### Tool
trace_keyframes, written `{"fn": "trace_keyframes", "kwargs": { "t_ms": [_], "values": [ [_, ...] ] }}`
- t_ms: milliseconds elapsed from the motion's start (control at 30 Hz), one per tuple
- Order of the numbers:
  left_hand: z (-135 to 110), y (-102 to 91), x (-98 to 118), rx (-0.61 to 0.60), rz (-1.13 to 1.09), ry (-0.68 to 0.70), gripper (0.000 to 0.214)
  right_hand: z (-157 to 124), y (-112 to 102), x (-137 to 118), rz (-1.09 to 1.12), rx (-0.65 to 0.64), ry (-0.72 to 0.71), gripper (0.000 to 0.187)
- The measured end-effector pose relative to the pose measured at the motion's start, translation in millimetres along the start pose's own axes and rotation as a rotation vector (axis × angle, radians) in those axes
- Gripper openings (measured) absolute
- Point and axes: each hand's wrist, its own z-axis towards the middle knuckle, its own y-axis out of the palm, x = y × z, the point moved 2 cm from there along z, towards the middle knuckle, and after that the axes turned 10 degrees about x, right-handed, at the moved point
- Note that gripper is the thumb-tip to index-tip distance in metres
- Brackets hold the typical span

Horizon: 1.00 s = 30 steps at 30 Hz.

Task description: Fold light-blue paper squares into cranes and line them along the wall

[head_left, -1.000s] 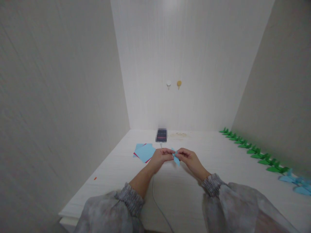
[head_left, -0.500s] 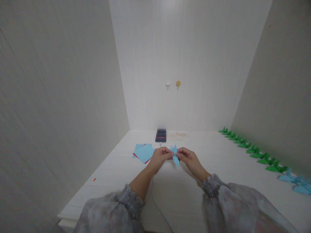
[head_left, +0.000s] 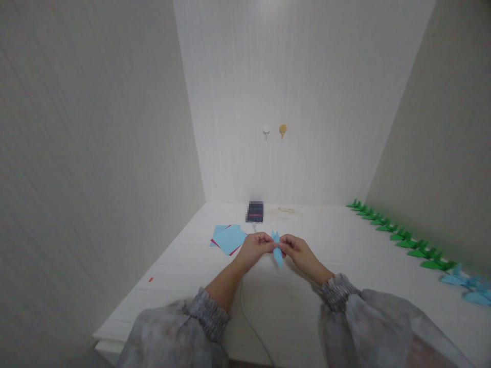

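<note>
Between my two hands, a light-blue folded origami piece (head_left: pixel 278 258) is held above the white table. Two small points stick up at its top and one long tip hangs down toward me. My left hand (head_left: pixel 256 249) pinches its left side with thumb and fingers; a ring shows on one finger. From the other side, my right hand (head_left: pixel 297 248) pinches it in the same way. The fingertips hide the middle of the piece. Beside my left hand lie light-blue and red paper sheets (head_left: pixel 229 239), loosely stacked.
Along the right wall runs a row of green folded paper figures (head_left: pixel 402 237), with light-blue ones (head_left: pixel 475 294) at its near end. A phone (head_left: pixel 255 212) stands at the back, its cable (head_left: pixel 249 319) running toward me. An orange-red scrap (head_left: pixel 151 279) lies at left.
The origami piece has turned slightly between my fingers: its two upper points are now narrower and closer together, and its lower tip hangs a little lower. Both hands keep their hold.
</note>
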Motion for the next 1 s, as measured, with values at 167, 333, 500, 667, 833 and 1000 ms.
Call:
{"fn": "trace_keyframes", "kwargs": {
  "t_ms": [167, 333, 500, 667, 833, 1000],
  "values": [
    [-0.2, 0.0, 1.7, 0.033, -0.026, 0.023, 0.024, 0.5, -0.3, 1.1, 0.071, 0.016, -0.056, 0.013],
    [-0.1, 0.1, 0.5, 0.006, -0.075, 0.011, 0.023, 0.7, -0.5, 2.3, 0.079, 0.013, -0.051, 0.013],
    [-1.1, -0.4, 1.0, 0.006, -0.052, 0.004, 0.026, -0.1, -2.1, -0.1, 0.043, 0.012, -0.068, 0.01],
    [1.5, -2.2, -4.7, 0.011, -0.016, -0.024, 0.028, 0.4, -3.0, 0.3, -0.109, 0.01, -0.124, 0.008],
    [2.6, -3.1, -7.1, 0.051, 0.032, -0.038, 0.028, -0.5, -2.8, 1.9, -0.231, 0.018, -0.192, 0.009],
    [0.7, -1.9, -3.2, 0.054, -0.008, -0.025, 0.029, -1.3, -3.8, 0.5, -0.212, 0.027, -0.237, 0.009]
  ]
}}
